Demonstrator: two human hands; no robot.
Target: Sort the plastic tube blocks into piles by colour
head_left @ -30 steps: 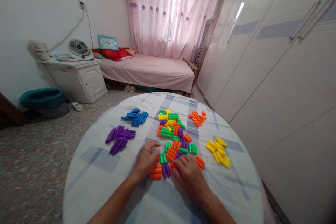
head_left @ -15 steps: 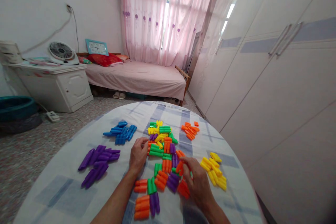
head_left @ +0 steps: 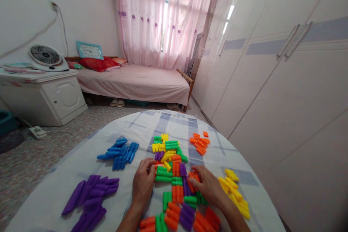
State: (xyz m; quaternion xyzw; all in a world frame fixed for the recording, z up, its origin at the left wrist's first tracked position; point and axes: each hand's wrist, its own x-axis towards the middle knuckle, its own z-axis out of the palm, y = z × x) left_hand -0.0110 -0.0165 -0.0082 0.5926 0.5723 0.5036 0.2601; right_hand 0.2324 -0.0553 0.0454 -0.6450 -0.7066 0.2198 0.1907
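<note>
Ribbed plastic building blocks in orange, green, purple and yellow form a joined cluster across the middle of the table. My left hand (head_left: pixel 143 180) lies at the cluster's left side. Its fingers are loosely bent, with thumb and index a little apart, beside an orange block (head_left: pixel 158 163) and a green block (head_left: pixel 164 174); nothing shows in its grasp. On the right side, my right hand (head_left: pixel 208 185) has thumb and fingers closed on an orange block (head_left: pixel 193 182), next to a purple block (head_left: pixel 186 187). The hand partly covers a green block (head_left: pixel 201 198).
Separate piles lie around: blue blocks (head_left: pixel 119 153), purple blocks (head_left: pixel 91 197), orange blocks (head_left: pixel 199 142) and yellow blocks (head_left: pixel 235 194). A checked cloth (head_left: pixel 144 125) covers the round table. Beyond are a bed (head_left: pixel 136 79), a cabinet (head_left: pixel 65 101) with a fan (head_left: pixel 46 56), and a wardrobe (head_left: pixel 272 90).
The view has shifted, so the table's things appear lower and larger. My right hand has moved up along the cluster's right side with its fingers at an orange block. My left hand stays beside the cluster.
</note>
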